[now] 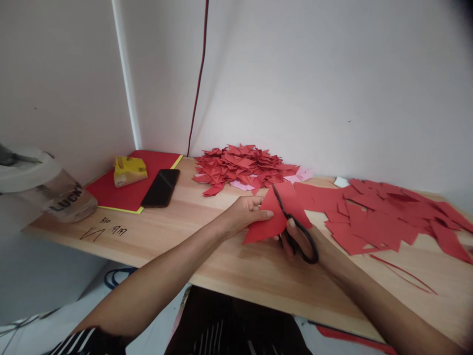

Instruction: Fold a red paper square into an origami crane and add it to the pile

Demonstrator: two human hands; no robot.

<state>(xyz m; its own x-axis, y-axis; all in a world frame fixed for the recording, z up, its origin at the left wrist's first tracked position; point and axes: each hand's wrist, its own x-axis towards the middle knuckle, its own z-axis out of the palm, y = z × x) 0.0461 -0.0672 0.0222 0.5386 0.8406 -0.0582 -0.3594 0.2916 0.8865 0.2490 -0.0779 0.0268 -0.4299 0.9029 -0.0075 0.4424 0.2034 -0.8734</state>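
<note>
My left hand [244, 213] pinches the left edge of a red paper sheet [266, 222] held just above the wooden table [177, 231]. Black scissors [295, 228] are gripped in my right hand [295, 242], fingers through the loops, and the blades cut into the sheet from its near right side. A heap of folded red paper pieces [242, 167] lies behind the sheet near the wall. Several flat cut red paper pieces [384, 214] spread over the table to the right.
A black phone [161, 187] and a yellow packet [129, 170] rest on a red and yellow sheet [121, 195] at the left. A clear plastic bag [64, 197] sits at the left table edge. A red cable [198, 79] runs down the wall. Thin red paper strips [402, 272] lie near the front right.
</note>
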